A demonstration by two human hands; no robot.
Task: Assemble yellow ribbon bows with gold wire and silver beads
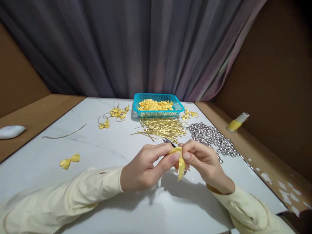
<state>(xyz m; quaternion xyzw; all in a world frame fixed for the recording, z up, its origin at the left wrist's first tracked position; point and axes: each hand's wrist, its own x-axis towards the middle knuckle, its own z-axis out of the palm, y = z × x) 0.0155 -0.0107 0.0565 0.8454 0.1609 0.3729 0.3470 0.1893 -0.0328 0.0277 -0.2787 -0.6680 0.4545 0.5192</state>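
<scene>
Both of my hands meet above the middle of the white table, pinching a yellow ribbon bow (181,167). My left hand (151,165) presses one side of it between thumb and forefinger. Against the other side, my right hand (204,161) closes its thumb and fingertips. One ribbon tail hangs down between the hands, and a small shiny bead (184,171) shows just beside it. Partly hidden behind my fingers is a dark-handled metal tool (168,141). Another yellow bow (70,161) lies flat at the left, beyond my left sleeve.
A blue basket (158,114) of yellow bows stands at the back. Before it lie many gold twist ties (163,128), with silver beads (209,135) to the right. Bows with wire loops (118,113) sit left of the basket. A bent wire (65,135) and a thread spool (237,122) flank these.
</scene>
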